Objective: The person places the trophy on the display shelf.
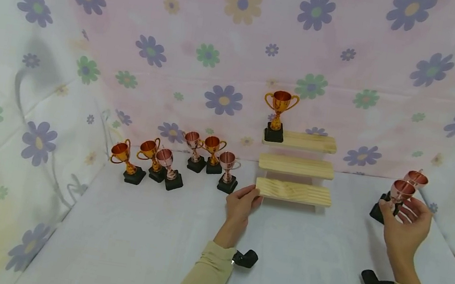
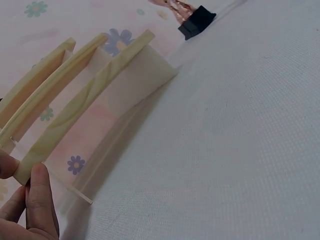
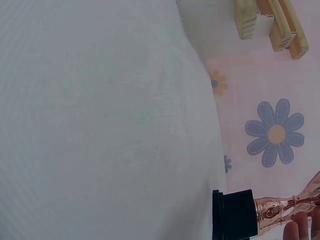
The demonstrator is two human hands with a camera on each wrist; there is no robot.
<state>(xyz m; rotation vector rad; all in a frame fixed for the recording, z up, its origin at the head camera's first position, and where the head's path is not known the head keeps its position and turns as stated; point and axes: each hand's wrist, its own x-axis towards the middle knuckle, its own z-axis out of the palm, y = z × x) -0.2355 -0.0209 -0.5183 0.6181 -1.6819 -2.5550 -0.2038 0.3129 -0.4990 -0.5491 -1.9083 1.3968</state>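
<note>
Left wrist: fingers [image 2: 40,200] pinch grained wooden shelf [image 2: 80,106].

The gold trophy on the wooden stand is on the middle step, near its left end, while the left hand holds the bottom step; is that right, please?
Not quite: the head view shows the gold trophy on the top step, not the middle step. It is near the left end, and the left hand does hold the bottom step.

A white tabletop [image 1: 288,267] carries a three-tier wooden stand [image 1: 296,166] and several trophy cups [image 1: 227,161]
</note>
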